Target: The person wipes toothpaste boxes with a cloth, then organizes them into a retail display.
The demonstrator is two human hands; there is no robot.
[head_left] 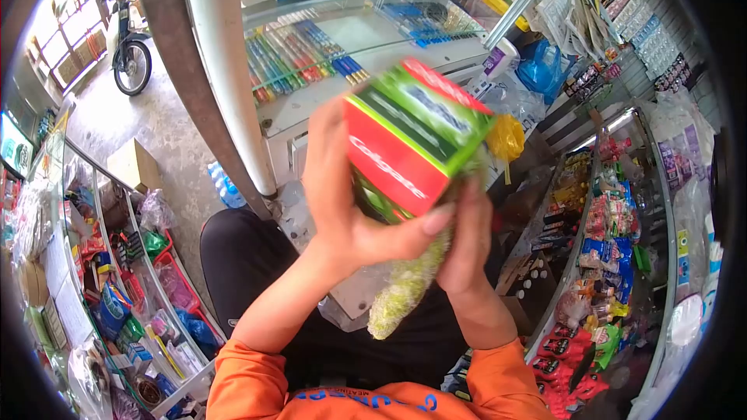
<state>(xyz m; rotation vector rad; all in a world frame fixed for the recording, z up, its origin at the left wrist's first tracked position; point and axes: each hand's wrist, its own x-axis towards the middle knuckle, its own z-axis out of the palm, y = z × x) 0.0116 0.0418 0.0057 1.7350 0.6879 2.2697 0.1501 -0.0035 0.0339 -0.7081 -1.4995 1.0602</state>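
A red and green Colgate toothpaste box (412, 140) is held up in front of my chest, tilted, with a printed end toward me. My left hand (334, 187) grips its left side, the thumb reaching across below the red edge. On the other side, my right hand (464, 225) presses near the box's lower right corner. A fuzzy yellow-green thing (405, 288), like a duster head, hangs below the box against my right hand. Its upper end is hidden behind the hands and box. Motion blurs the box and hands a little.
A glass display case (350, 39) with rows of pens stands ahead, beside a white post (218, 62). Shelves of packets (607, 249) line the right. Another goods-filled case (117, 303) is at left. A motorbike (128, 47) stands beyond a cardboard box (134, 163).
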